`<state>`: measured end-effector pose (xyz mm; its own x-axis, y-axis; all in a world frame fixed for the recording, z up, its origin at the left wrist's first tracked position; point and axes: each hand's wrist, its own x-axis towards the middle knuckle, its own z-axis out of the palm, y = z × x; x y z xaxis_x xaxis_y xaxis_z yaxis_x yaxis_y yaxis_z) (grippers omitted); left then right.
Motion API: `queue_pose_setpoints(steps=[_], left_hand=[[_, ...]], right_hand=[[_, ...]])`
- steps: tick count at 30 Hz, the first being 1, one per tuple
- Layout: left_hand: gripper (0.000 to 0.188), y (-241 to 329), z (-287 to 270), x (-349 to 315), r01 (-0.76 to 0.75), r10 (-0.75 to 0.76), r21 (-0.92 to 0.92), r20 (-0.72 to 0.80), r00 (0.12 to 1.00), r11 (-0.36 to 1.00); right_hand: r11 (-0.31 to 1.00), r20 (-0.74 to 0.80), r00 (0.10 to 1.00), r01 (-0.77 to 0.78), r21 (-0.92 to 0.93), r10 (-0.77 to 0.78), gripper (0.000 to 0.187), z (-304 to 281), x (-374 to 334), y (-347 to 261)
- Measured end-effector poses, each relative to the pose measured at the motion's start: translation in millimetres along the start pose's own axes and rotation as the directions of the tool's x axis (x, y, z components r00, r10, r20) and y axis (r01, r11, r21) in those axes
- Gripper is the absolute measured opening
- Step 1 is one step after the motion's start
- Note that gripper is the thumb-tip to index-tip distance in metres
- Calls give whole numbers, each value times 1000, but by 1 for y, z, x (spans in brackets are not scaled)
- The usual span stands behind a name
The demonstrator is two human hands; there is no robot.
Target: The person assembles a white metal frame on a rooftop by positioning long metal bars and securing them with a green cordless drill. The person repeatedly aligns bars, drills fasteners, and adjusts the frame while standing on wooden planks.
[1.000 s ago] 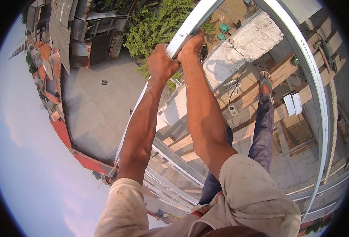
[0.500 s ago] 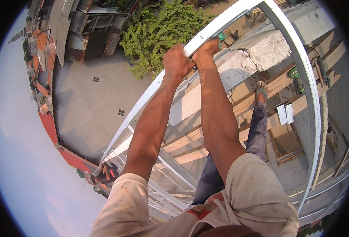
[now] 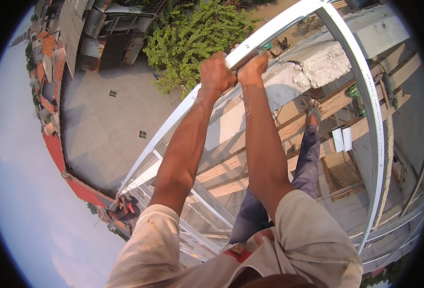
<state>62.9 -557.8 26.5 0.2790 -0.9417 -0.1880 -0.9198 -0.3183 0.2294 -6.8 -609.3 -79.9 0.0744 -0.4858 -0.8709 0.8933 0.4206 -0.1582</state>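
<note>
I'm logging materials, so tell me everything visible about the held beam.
The beam looks like pale, silvery metal, its bright face flat with a small dark spot. It slants from lower left to upper right, where it appears to meet another beam. The left hand and right hand grip it side by side.

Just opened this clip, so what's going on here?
The wearer's left grip and right grip are close together on a long pale metal beam. A second beam meets it near the picture's top. One sandalled foot shows among wooden planks below. Another person is near the first beam's lower-left end.
</note>
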Motion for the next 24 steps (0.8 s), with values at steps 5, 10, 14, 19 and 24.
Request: queue_pose_setpoints(steps=[5,10,14,19,24], left_hand=[[33,-5,0,-5,-8,6,-68,-25,1000,998],[29,-6,-6,-10,15,-19,-118,-28,999,993],[47,2,-16,-19,121,-149,-247,-100,984,962],[61,68,-16,-91,94,-695,-905,-248,675,414],[50,57,13,-82,-470,-447,-197,733,512,-860]], right_hand=[[999,83,996,-10,-48,14,44,10,9,0],[992,146,989,-20,-127,38,38,19,5,-7],[973,187,980,-28,-231,73,34,15,12,-14],[952,214,944,-203,-227,252,31,9,16,-23],[961,48,993,-93,-262,109,31,30,-14,-25]])
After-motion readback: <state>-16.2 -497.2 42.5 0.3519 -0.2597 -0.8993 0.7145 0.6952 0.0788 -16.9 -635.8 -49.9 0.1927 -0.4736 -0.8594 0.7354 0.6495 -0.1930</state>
